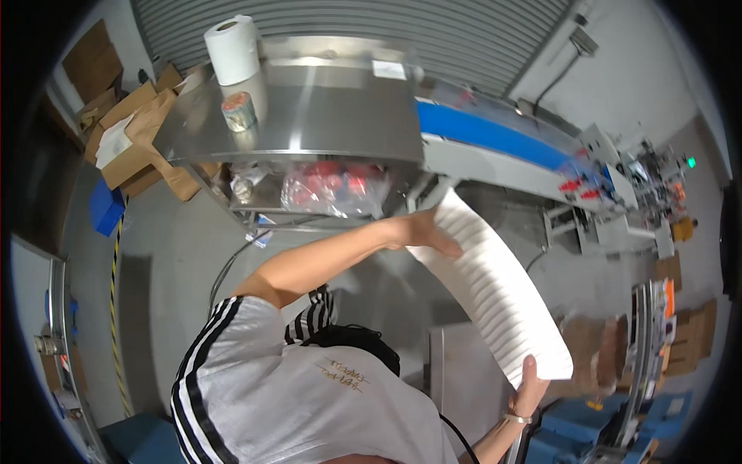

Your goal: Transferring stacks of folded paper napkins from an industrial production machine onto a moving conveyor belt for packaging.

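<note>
I hold a long white ribbed piece (498, 298), perhaps a stack of thin sheets or trays; its exact kind cannot be made out. It slants from the steel table's front right corner down to my right side and bows slightly. My left hand (425, 232) grips its far end, thumb lying over the top face. At the near end my right hand (529, 389) is closed on it, the thumb on top and the other fingers mostly hidden beneath. A pale band circles my right wrist.
Ahead stands a steel table (340, 116) bearing a white paper roll (232, 50) and a tape roll (239, 112). Plastic-bagged red items (332, 189) fill its shelf. A blue conveyor belt (495, 135) runs rightward. Open cartons (143, 143) stand left; blue bins (576, 421) lower right.
</note>
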